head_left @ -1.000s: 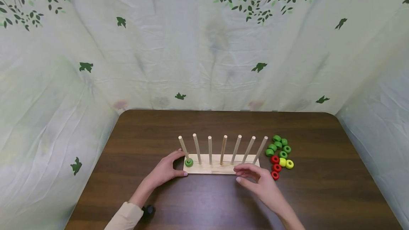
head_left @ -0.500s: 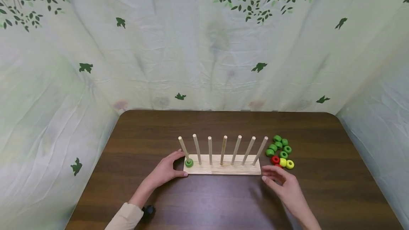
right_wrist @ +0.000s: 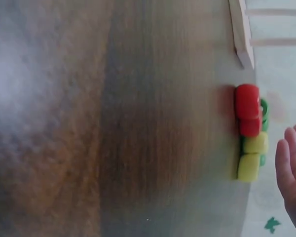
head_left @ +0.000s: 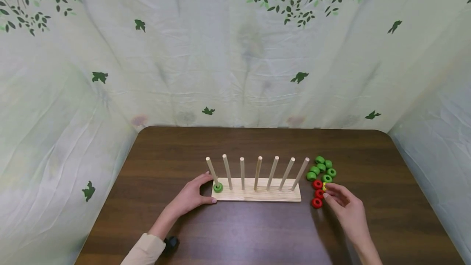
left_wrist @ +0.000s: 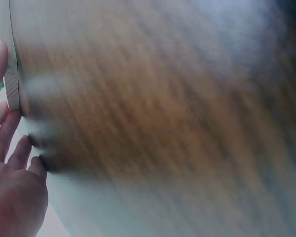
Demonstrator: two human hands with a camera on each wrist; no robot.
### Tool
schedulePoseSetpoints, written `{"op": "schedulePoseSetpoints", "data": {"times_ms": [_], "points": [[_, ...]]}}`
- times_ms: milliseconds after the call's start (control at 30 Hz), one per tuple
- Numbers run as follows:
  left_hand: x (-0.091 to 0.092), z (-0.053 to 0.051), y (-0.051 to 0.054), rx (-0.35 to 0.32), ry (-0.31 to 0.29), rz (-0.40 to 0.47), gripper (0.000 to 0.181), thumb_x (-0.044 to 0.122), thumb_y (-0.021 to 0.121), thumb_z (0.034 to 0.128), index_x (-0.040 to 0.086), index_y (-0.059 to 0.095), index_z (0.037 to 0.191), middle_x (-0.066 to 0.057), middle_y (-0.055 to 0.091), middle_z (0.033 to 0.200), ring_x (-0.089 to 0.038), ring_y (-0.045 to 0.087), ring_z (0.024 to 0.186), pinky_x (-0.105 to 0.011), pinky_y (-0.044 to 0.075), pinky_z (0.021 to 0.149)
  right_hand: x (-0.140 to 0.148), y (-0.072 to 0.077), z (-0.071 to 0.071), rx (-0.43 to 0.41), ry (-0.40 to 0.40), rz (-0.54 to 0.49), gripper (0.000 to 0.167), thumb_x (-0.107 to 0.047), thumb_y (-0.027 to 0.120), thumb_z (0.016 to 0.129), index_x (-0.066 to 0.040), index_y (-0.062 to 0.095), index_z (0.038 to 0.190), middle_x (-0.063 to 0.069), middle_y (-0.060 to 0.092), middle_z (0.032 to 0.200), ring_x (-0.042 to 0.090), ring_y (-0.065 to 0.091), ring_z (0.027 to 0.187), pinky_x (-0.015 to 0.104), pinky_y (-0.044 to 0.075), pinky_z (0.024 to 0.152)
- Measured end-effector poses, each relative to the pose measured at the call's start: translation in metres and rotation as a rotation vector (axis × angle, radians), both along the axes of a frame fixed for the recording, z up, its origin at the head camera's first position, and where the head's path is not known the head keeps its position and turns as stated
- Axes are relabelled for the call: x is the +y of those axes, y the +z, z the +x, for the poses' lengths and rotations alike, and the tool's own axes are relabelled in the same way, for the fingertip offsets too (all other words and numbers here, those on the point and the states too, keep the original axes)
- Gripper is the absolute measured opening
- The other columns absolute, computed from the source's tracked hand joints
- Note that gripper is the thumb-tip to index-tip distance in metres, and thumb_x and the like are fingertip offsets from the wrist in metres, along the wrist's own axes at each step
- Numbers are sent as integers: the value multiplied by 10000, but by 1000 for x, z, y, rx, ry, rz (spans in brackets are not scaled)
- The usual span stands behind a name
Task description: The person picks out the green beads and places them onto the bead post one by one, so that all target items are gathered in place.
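A pale wooden peg board (head_left: 257,195) with several upright pegs lies on the table. One green ring bead (head_left: 218,187) sits at the foot of its leftmost peg. My left hand (head_left: 191,193) holds the board's left end, thumb at the front edge and fingers at the back; the left wrist view shows this hand (left_wrist: 17,192) against the board's end (left_wrist: 13,89). Over the beads right of the board hovers my right hand (head_left: 347,209), fingers loosely bent, hiding most of the yellow beads (head_left: 324,186). In the right wrist view, that hand (right_wrist: 293,170) is apart from the yellow beads (right_wrist: 248,168).
Three red beads (head_left: 317,203) line up beside the board's right end. Several green beads (head_left: 321,167) cluster behind them. The brown table (head_left: 243,236) reaches back to a pale curtain (head_left: 235,72) printed with leaves and birds.
My right hand has moved right, from the board's front right part to above the yellow beads. The left hand and the board have stayed in place.
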State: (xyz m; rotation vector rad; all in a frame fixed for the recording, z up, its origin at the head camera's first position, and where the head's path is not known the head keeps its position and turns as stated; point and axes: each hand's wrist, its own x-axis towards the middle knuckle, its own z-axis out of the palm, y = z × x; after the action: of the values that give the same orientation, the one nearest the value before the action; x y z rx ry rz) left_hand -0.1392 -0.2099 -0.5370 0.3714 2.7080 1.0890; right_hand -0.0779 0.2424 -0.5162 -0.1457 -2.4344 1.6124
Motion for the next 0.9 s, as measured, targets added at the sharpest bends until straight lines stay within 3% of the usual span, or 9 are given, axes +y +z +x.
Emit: {"op": "schedulePoseSetpoints", "data": {"times_ms": [233, 400, 467, 667, 800, 900], "points": [[0, 0, -1, -1, -1, -1, 716, 284, 904, 703, 118, 609, 1334, -120, 471, 1470, -297, 378, 1391, -485, 346, 1082, 14, -4, -9, -34, -119, 68, 313, -77, 727, 897, -21, 671, 1200, 171, 692, 1090, -13, 638, 865, 90, 475, 751], [-1, -1, -4, 2, -1, -12, 715, 279, 904, 705, 122, 608, 1336, -117, 469, 1472, -292, 376, 1392, -482, 344, 1085, 26, -2, -17, -91, -138, 155, 351, -194, 706, 929, -52, 649, 1245, 169, 679, 1149, -79, 583, 856, 61, 450, 710], [-1, -1, -4, 0, 0, -12, 716, 279, 903, 706, 123, 606, 1339, -118, 466, 1474, -294, 374, 1393, -485, 342, 1086, 30, -2, -21, -107, -127, 190, 362, -221, 688, 942, -54, 638, 1260, 172, 671, 1165, -22, 600, 898, 51, 438, 709], [0, -1, -2, -11, 5, -2, 716, 273, 904, 705, 119, 607, 1338, -119, 464, 1475, -296, 372, 1394, -487, 337, 1088, 40, -5, -34, -134, -74, 245, 388, -240, 641, 972, -31, 600, 1297, 201, 632, 1212, 314, 617, 1061, 36, 399, 724], [0, 0, -1, -10, 8, 3, 716, 276, 904, 704, 117, 608, 1336, -120, 464, 1475, -300, 374, 1392, -489, 339, 1086, 46, -6, -42, -141, -25, 288, 399, -233, 627, 982, -19, 582, 1315, 225, 608, 1254, 360, 599, 1102, 64, 403, 730], [1, 0, -1, -12, 10, 7, 717, 278, 904, 703, 114, 608, 1335, -122, 465, 1474, -304, 377, 1390, -492, 341, 1084, 50, -7, -48, -142, 17, 316, 385, -198, 628, 979, -14, 582, 1314, 232, 593, 1280, 369, 582, 1129, 181, 476, 787]]}}
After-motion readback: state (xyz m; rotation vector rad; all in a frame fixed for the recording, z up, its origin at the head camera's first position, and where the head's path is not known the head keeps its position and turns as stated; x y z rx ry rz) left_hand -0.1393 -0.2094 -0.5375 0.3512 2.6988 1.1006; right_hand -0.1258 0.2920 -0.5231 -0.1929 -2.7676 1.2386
